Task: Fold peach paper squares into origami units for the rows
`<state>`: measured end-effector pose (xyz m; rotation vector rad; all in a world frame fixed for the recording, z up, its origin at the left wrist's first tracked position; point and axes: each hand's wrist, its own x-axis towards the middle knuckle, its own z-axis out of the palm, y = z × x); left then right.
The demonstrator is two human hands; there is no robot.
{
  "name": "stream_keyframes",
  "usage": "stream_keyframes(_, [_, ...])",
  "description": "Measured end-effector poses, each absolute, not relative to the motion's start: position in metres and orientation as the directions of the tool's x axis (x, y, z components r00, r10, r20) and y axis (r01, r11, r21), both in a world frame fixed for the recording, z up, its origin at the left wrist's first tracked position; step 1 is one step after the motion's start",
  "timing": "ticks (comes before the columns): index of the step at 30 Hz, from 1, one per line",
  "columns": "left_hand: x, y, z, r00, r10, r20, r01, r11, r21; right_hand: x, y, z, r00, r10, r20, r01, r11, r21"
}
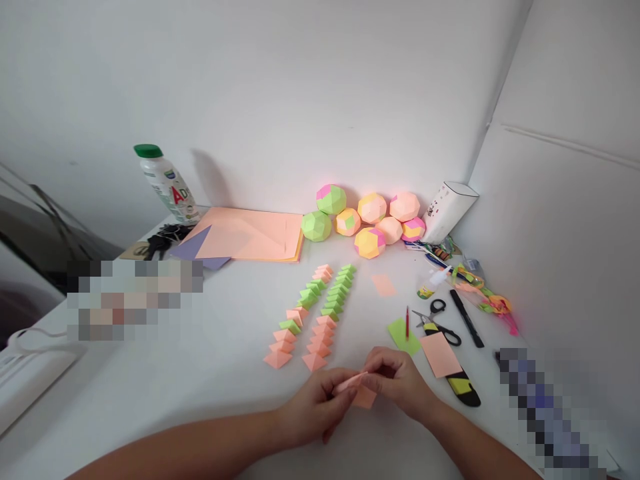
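Note:
Near the front of the white table, a small piece of peach paper (pixel 365 398) is partly folded and held between both hands. My left hand (pixel 325 402) pinches its left part, thumb on the near side. On its upper right edge the thumb and bent fingers of my right hand (pixel 395 380) are closed. The fingers hide part of the fold. Beyond my hands lie two rows of folded paper pieces: a left row (pixel 284 337) in peach and green, and a right row (pixel 327 325), green at the far end and peach nearer me.
Faceted paper balls (pixel 370 242) cluster by the wall, beside a stack of peach sheets (pixel 240 233) and a bottle (pixel 167 183). At right lie scissors (pixel 439 307), a utility knife (pixel 464 388) under a peach sheet (pixel 440 355), a black pen (pixel 467 318) and a glue bottle (pixel 433 283).

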<state>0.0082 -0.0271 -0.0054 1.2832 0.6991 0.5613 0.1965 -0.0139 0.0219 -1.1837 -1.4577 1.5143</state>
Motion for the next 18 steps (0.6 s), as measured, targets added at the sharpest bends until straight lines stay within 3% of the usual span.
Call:
stream_keyframes(7, [0.007, -0.025, -0.006, 0.676, 0.707, -0.207, 0.009, 0.274, 0.962, 0.201, -0.012, 0.022, -0.394, 0.918, -0.048, 0.165, 0.019, -0.986])
stream_keyframes(12, [0.006, -0.024, -0.003, 0.679, 0.695, -0.237, 0.018, 0.308, 0.951, 0.200, -0.014, 0.031, -0.424, 0.905, 0.033, 0.340, 0.193, -0.921])
stream_keyframes(15, [0.007, -0.023, -0.001, 0.670, 0.689, -0.277, 0.053, 0.328, 0.943, 0.200, -0.014, 0.028, -0.539, 0.830, 0.142, 0.317, 0.356, -0.879])
stream_keyframes(18, [0.010, -0.024, 0.000, 0.639, 0.715, -0.283, 0.015, 0.357, 0.934, 0.202, -0.013, 0.024, -0.538, 0.828, 0.158, 0.328, 0.379, -0.865])
